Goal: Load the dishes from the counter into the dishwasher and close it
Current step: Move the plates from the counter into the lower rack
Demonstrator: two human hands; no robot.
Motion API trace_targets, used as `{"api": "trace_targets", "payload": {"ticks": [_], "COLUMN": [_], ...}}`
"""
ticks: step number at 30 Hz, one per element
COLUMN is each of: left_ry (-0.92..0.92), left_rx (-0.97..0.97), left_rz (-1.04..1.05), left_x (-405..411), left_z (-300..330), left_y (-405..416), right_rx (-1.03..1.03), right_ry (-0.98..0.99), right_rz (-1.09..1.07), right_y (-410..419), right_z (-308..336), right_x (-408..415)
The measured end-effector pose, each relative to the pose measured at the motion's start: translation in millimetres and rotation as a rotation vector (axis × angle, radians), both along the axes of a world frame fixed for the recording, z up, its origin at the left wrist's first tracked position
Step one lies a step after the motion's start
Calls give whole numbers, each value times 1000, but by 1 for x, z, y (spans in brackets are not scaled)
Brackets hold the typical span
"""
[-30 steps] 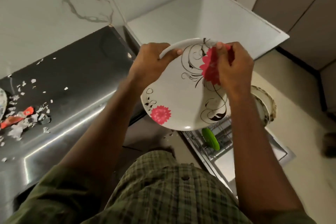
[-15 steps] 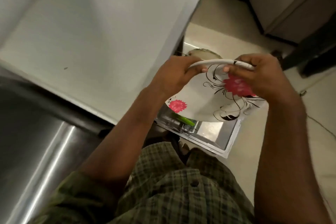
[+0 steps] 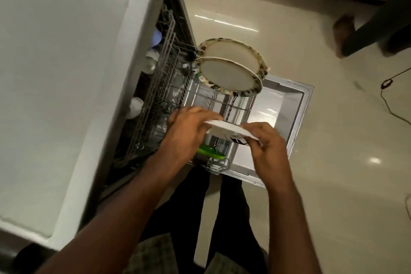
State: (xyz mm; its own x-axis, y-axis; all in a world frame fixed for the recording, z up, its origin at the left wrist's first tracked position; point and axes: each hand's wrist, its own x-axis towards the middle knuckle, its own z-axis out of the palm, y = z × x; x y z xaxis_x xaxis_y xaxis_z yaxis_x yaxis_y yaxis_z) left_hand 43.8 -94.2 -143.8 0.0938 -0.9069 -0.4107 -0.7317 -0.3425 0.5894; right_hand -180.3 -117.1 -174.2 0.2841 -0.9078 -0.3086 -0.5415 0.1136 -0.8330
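Both my hands hold a white plate (image 3: pixel 229 129) with black swirls and pink flowers, seen almost edge-on above the dishwasher's pulled-out lower rack (image 3: pixel 224 107). My left hand (image 3: pixel 189 131) grips its left rim and my right hand (image 3: pixel 266 140) pinches its right rim. Two plates with patterned rims (image 3: pixel 229 66) stand upright at the far end of the rack. A green dish (image 3: pixel 210 152) lies in the rack's near end, partly hidden by my left hand.
The open dishwasher door (image 3: pixel 280 118) lies flat over the floor. An upper rack (image 3: pixel 160 95) with cups sits under the white countertop (image 3: pixel 66 73) at left. Another person's foot (image 3: pixel 342 33) and a cable (image 3: pixel 387 87) are on the floor at right.
The view has swung from the counter down to the open dishwasher. Both hands have lowered the plate and turned it on edge over the lower rack.
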Motion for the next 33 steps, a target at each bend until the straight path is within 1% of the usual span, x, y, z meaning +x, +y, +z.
{"api": "trace_targets", "payload": {"ticks": [4, 6, 10, 13, 16, 22, 26, 33], "left_ry": [54, 53, 30, 75, 82, 98, 104, 111], "left_rx": [-76, -160, -291, -349, -404, -387, -402, -308], "left_rz": [114, 155, 154, 146, 113, 102, 129, 130], "left_x": [-2, 0, 5, 11, 17, 23, 18, 21], "left_z": [-47, -47, -70, -85, -99, -130, -145, -164], "left_y": [-4, -8, -38, -66, -91, -120, -133, -142], "right_rx": [-23, -54, -116, -153, -185, -122, -159, -77], "right_ry": [5, -4, -24, -36, -57, -62, -52, -59], "right_rz": [22, 16, -11, -40, -86, -115, -139, -113], "right_y": [-10, -19, -52, -76, -97, -116, -127, -128], "right_z": [-41, -43, -79, -97, -112, -144, -159, -183], "right_x": [9, 11, 14, 20, 26, 34, 32, 32]}}
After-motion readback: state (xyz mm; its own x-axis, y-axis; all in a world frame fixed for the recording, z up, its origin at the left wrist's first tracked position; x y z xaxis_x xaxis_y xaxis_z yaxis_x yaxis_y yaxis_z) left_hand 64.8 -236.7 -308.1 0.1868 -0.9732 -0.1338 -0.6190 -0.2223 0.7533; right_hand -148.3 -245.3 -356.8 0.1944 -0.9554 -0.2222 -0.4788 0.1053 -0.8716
